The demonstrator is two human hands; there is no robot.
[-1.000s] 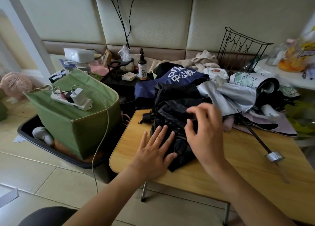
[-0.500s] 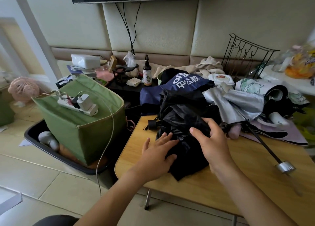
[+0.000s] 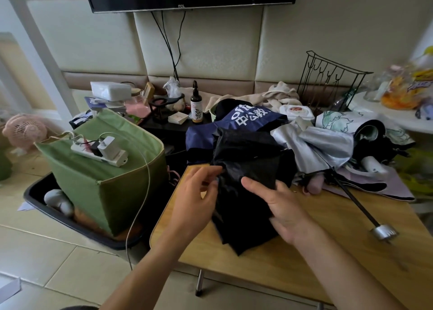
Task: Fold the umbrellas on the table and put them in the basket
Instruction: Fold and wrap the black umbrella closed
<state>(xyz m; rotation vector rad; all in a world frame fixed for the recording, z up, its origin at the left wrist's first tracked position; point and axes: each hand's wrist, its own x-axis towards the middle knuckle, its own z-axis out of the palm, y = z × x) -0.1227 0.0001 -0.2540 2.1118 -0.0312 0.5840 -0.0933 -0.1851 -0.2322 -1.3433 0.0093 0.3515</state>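
You are in the folding step, working on the black umbrella, whose crumpled canopy lies on the near left part of the wooden table in front of a heap of other umbrellas. Your left hand is at the canopy's left edge, its fingertips curled in and apparently pinching a fold of the black fabric, though motion blur makes the exact grip hard to read. Your right hand lies on the canopy's right side with the thumb pressed across the cloth and the fingers seemingly tucked beneath it, so it looks clamped on the fabric. The umbrella therefore sits between and under both hands, touching each. Behind it lie the navy umbrella with white lettering and the silver umbrella, whose shaft runs out toward the table's right. The next move probably calls for gathering the loose panels around the shaft in one direction and keeping them tight. The green basket stands on the floor just left of the table, with a power strip resting across its rim, which may get in the way.
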